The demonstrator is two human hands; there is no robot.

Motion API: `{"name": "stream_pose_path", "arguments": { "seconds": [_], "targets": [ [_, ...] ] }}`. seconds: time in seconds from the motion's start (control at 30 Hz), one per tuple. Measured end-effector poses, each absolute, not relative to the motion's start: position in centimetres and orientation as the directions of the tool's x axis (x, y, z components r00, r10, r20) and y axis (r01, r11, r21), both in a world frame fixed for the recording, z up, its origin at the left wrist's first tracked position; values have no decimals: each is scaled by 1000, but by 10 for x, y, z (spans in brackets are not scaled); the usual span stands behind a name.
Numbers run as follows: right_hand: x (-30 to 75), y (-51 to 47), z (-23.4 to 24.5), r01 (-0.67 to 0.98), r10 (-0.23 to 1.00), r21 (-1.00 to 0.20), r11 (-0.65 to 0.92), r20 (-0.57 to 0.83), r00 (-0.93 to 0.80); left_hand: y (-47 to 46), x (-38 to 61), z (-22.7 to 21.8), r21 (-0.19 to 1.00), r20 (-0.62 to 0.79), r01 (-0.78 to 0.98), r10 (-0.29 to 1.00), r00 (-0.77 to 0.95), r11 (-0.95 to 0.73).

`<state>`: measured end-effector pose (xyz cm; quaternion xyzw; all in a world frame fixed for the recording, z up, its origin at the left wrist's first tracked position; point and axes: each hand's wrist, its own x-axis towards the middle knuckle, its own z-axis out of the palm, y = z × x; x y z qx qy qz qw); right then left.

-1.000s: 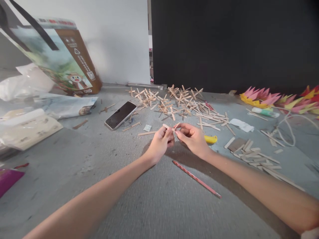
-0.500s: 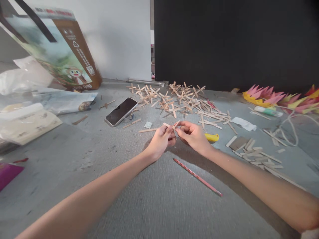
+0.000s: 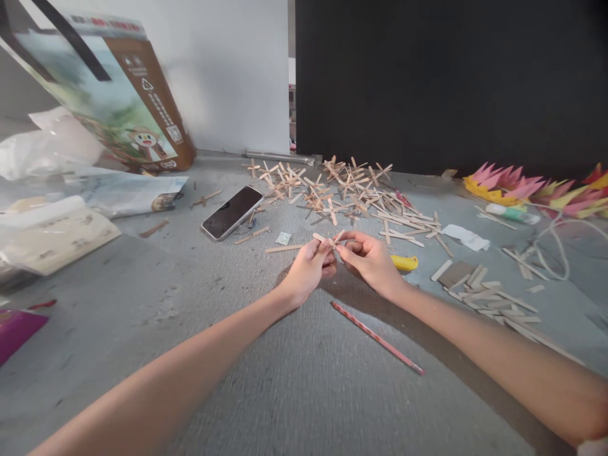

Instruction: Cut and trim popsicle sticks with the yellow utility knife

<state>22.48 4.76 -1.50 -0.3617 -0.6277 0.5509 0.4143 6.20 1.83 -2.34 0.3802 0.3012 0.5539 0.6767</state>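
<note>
- Setting: a grey tabletop (image 3: 247, 392) is stretching out in front of you, with a white panel (image 3: 237, 76) and a black panel (image 3: 446, 82) standing behind it.
- Small wooden sticks (image 3: 318, 237): these are sitting between your two hands, just above the tabletop, and seem to be crossing at your fingertips; your fingers are hiding the joint, so you cannot tell whether it is fixed.
- Handling, by judgement: you are probably dealing with light, stiff, dry wood, hardly slippery, but thin enough to be risking a snap or twist if bent; gripping close to the crossing is likely serving best.
- Left hand (image 3: 310, 269): you are pinching the sticks under the thumb, the other fingers curling in below; one stick end is poking out past the thumb.
- Right hand (image 3: 370, 261): you are closing thumb and forefinger narrowly on the sticks' other side, nearly touching the left fingertips.
- Loose stick (image 3: 284, 249): lying just beside the left hand.
- Yellow-handled tool (image 3: 405, 263): resting just beyond the right hand, partly hidden.
- Red pencil (image 3: 377, 337): lying nearer you, between the forearms.
- Pile of crossed sticks (image 3: 331, 212): spreading beyond both hands.
- Phone (image 3: 232, 213): lying left of the pile.
</note>
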Motion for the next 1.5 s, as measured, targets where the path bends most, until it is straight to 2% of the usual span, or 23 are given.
{"name": "stream_pose_path", "arguments": {
  "seconds": [0.4, 0.73, 1.0, 1.17, 1.5],
  "targets": [
    [226, 47, -13, -31, 923, -993, 117, 120, -364, 16, 62, -20, 845, 66, -529, 967, 248, 78],
    [231, 51, -7, 106, 909, -974, 198, 143, -393, 14, 57, -17, 880, 78, -472, 961, 265, 59],
    [233, 56, -9, 145, 903, -967, 211, 135, -408, 16, 58, -20, 844, 54, -526, 960, 274, 103],
    [231, 54, -8, 139, 901, -965, 221, 148, -407, 18, 60, -24, 805, 27, -583, 974, 225, 112],
    [229, 50, -9, 118, 905, -973, 197, 134, -405, 19, 62, -27, 895, 38, -447, 993, 108, 14]
  ]
}}
